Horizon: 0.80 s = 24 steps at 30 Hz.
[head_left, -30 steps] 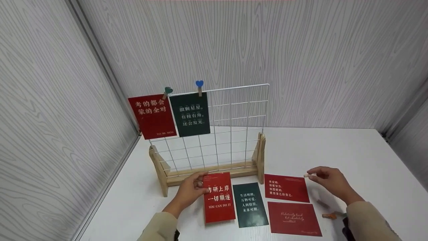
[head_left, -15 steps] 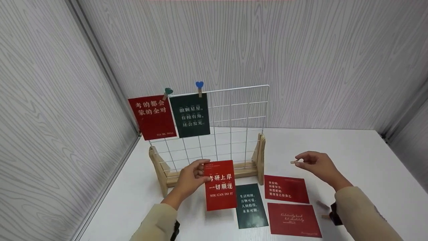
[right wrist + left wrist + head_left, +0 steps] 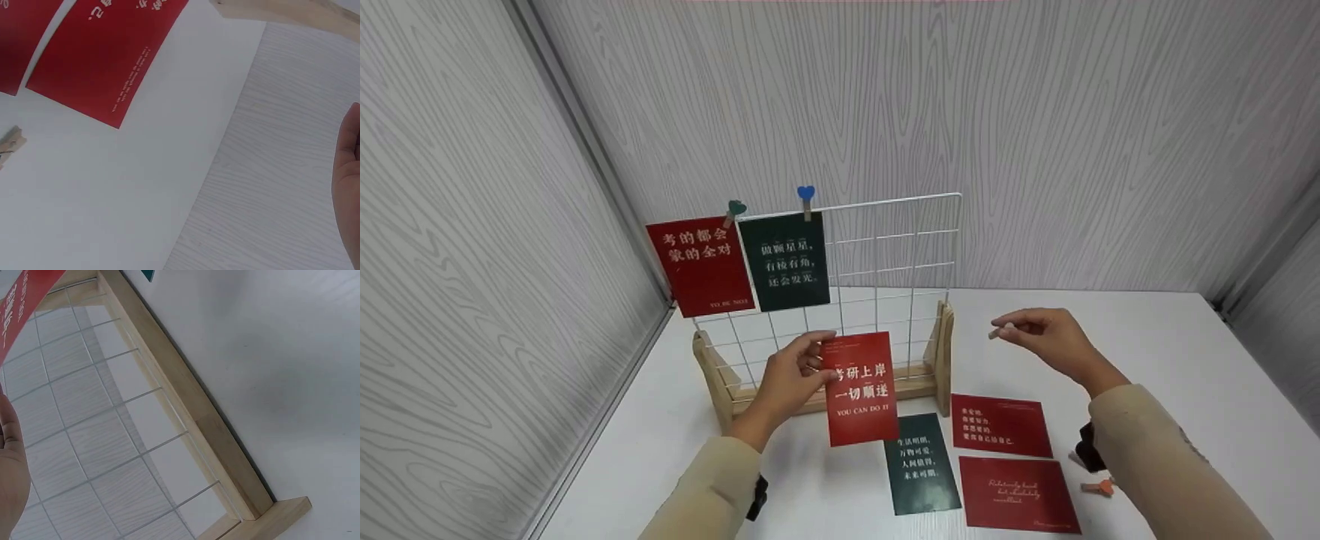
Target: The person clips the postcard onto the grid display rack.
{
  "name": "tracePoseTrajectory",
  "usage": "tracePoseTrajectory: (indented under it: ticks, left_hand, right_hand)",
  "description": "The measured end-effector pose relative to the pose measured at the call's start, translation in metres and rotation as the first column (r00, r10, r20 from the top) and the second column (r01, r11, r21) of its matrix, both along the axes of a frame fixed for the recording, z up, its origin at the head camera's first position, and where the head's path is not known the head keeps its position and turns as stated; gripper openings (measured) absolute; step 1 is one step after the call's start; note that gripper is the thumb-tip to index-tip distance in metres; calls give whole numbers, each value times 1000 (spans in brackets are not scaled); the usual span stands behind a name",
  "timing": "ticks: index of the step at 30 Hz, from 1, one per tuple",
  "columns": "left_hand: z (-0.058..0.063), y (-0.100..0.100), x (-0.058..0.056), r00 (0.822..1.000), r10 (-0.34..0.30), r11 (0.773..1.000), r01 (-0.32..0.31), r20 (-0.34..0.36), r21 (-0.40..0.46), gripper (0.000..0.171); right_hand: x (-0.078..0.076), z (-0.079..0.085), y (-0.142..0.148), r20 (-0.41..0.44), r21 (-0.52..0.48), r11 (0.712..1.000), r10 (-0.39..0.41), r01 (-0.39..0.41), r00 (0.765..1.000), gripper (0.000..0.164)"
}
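Observation:
My left hand point(image 3: 789, 384) pinches a red card point(image 3: 861, 424) by its upper left edge, holding it upright before the wire grid rack point(image 3: 876, 300). In the left wrist view a corner of this card point(image 3: 25, 304) shows at the upper left. To the right of the rack, my right hand point(image 3: 1054, 341) pinches a small wooden clothespin point(image 3: 995, 334) between thumb and fingertips, above the table. From the rack's top wire hang a red card point(image 3: 706, 281) under a green heart clothespin point(image 3: 736, 208) and a dark green card point(image 3: 786, 292) under a blue heart clothespin point(image 3: 806, 196).
On the white table point(image 3: 1170, 360) lie a dark green card point(image 3: 924, 491) and two red cards, one upper point(image 3: 1001, 424) and one lower point(image 3: 1020, 514). An orange heart clothespin point(image 3: 1099, 487) lies beside the right sleeve. Wooden feet point(image 3: 945, 360) support the rack.
My left hand has lifted the red card off the table, up toward the grid. My right hand has moved up and left with the clothespin.

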State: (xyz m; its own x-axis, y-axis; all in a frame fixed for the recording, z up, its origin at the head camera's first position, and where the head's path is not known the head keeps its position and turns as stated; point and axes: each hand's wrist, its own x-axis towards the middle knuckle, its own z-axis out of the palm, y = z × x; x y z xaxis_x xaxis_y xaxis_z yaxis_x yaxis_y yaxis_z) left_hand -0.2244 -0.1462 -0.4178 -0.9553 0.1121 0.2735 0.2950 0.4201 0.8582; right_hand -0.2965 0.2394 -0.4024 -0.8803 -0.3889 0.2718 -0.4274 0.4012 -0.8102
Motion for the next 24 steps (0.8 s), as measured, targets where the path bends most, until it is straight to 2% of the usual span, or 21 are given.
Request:
tracePoseTrajectory:
  ticks: [11,24]
  left_hand:
    - [25,8,-7,999,-3,1000,3,-45,-6,52]
    - [57,16,-16,981,-31,999,28,-193,-23,52]
  right_hand:
    - [-6,37,-26,-17,25,999,-36,37,999,27]
    - [-8,71,-48,-55,15,1000,-14,15,998,29]
